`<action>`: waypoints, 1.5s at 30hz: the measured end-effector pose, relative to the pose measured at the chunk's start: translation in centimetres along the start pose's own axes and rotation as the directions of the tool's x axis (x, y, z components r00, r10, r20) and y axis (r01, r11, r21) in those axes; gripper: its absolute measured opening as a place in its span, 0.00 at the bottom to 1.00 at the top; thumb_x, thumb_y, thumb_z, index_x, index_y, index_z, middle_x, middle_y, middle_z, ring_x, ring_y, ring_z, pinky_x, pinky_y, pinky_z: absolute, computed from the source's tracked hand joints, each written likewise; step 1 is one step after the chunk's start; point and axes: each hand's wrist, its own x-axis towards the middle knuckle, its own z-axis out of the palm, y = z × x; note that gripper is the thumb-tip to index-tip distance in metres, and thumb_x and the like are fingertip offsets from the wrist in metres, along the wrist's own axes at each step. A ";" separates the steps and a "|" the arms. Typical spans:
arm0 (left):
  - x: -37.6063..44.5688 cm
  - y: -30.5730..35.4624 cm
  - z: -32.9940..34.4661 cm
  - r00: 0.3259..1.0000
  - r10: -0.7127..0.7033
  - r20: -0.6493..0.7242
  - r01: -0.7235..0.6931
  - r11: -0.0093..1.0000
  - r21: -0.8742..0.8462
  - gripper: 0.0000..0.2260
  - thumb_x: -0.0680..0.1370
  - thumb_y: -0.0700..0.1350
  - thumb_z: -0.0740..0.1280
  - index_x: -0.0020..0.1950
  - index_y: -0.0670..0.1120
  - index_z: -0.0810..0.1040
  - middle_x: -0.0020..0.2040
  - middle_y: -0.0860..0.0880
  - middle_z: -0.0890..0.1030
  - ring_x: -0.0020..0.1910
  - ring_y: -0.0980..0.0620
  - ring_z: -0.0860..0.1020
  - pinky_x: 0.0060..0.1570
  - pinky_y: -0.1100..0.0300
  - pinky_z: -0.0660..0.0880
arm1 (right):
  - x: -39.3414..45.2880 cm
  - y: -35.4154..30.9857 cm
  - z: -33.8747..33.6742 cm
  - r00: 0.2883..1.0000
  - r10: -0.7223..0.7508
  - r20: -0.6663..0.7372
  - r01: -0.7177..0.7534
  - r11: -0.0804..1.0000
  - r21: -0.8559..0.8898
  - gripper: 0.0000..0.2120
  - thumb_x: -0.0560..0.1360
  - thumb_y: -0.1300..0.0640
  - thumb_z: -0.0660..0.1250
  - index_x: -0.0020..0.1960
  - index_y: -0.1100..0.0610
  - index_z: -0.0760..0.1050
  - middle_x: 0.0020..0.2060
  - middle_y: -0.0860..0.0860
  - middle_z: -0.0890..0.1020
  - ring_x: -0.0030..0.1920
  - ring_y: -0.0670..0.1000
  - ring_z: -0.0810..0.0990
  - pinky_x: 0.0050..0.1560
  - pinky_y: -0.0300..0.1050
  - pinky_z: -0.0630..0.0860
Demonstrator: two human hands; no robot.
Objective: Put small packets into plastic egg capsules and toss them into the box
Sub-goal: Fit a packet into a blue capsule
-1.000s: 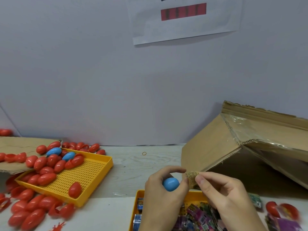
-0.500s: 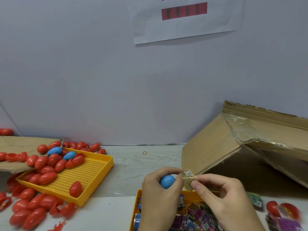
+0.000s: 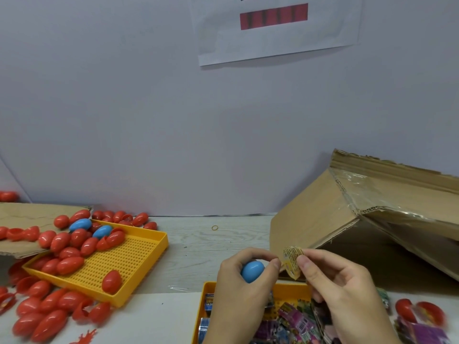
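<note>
Blue plastic egg capsule [image 3: 252, 271] sits curled up in the left hand [image 3: 238, 294], fingers [image 3: 250, 255] and thumb wrapped round it so only the front of the shell peeks out. Just to the right of those fingers, the right hand [image 3: 340, 291] pinches a small yellowish packet [image 3: 293, 264] between thumb and fingertip, with the packet bent into a curl and its left edge about touching the left thumb tip, so both hands are clamped on something. Right under both hands is a yellow tray [image 3: 206, 289] full of more little packets [image 3: 295, 321], mostly purple and blue ones. Behind and to the right of the right-hand fingers is the cardboard box [image 3: 320, 219], tipped on its side with the dark opening facing right; can't see inside it. Way off to the left of the fingers there's a second yellow perforated tray [image 3: 134, 259] with a pile of red capsules [image 3: 67, 247] and a couple of blue ones [image 3: 80, 224] spilling off a cardboard flap [image 3: 29, 217], plus loads more red ones loose on the table [image 3: 198, 244]. A tiny rubber band [image 3: 214, 228] lies on the table beyond the hands. Up on the wall hangs a paper sheet [image 3: 278, 43] with a red bar on it.
</note>
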 end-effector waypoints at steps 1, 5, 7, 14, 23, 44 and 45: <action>0.0 0.0 0.0 1.000 -0.006 0.011 0.006 1.000 -0.010 0.06 0.75 0.44 0.73 0.39 0.53 0.84 0.27 0.56 0.75 0.25 0.58 0.73 0.29 0.68 0.71 | 0.0 0.1 0.0 1.000 0.012 0.002 -0.013 1.000 0.021 0.08 0.63 0.59 0.71 0.41 0.60 0.85 0.26 0.52 0.80 0.25 0.43 0.77 0.27 0.33 0.71; 0.1 -0.1 -0.5 0.994 -0.005 0.114 0.016 0.995 -0.103 0.04 0.75 0.48 0.72 0.47 0.56 0.86 0.29 0.54 0.72 0.26 0.57 0.70 0.32 0.64 0.72 | 0.0 0.0 -0.1 0.990 0.075 0.119 -0.089 0.990 0.111 0.11 0.65 0.56 0.70 0.43 0.60 0.85 0.30 0.61 0.76 0.31 0.56 0.69 0.31 0.45 0.62; 0.1 -0.2 -0.7 0.972 0.013 0.233 0.020 0.990 -0.139 0.11 0.68 0.54 0.73 0.50 0.55 0.86 0.29 0.54 0.72 0.27 0.56 0.69 0.33 0.62 0.71 | -0.1 0.0 -0.3 0.974 0.096 0.206 -0.122 0.986 0.114 0.16 0.59 0.55 0.72 0.43 0.65 0.84 0.32 0.63 0.77 0.32 0.56 0.68 0.31 0.45 0.60; 0.4 -0.7 -0.6 0.965 -0.007 0.263 0.046 0.989 -0.141 0.14 0.63 0.57 0.74 0.44 0.52 0.87 0.31 0.56 0.76 0.29 0.56 0.72 0.35 0.61 0.73 | 0.3 0.2 -0.1 0.981 0.146 0.126 -0.169 0.966 0.196 0.12 0.62 0.57 0.67 0.36 0.66 0.82 0.28 0.60 0.72 0.29 0.53 0.65 0.32 0.44 0.57; 0.4 -0.5 -0.5 0.900 -0.148 0.411 0.309 0.880 -0.361 0.10 0.65 0.46 0.77 0.37 0.41 0.80 0.31 0.45 0.69 0.28 0.51 0.67 0.28 0.62 0.67 | 0.4 0.2 0.6 0.922 0.281 0.267 -0.372 0.836 0.404 0.13 0.57 0.59 0.69 0.36 0.69 0.82 0.27 0.60 0.72 0.24 0.51 0.69 0.19 0.39 0.64; 0.8 -0.8 -0.6 0.942 -0.212 0.260 0.329 0.732 -0.596 0.09 0.66 0.40 0.75 0.31 0.43 0.76 0.30 0.47 0.69 0.25 0.54 0.66 0.25 0.63 0.68 | -0.7 0.6 0.2 0.972 -0.163 0.167 0.205 0.939 -0.275 0.09 0.70 0.61 0.73 0.43 0.47 0.83 0.36 0.52 0.80 0.41 0.55 0.78 0.37 0.40 0.77; 0.8 -0.7 -0.6 0.941 -0.215 0.260 0.333 0.720 -0.610 0.09 0.65 0.40 0.75 0.31 0.42 0.76 0.30 0.47 0.69 0.25 0.54 0.66 0.25 0.63 0.68 | -0.7 0.6 0.2 0.975 -0.155 0.160 0.198 0.932 -0.305 0.08 0.70 0.60 0.73 0.42 0.46 0.83 0.36 0.51 0.80 0.41 0.54 0.79 0.38 0.41 0.78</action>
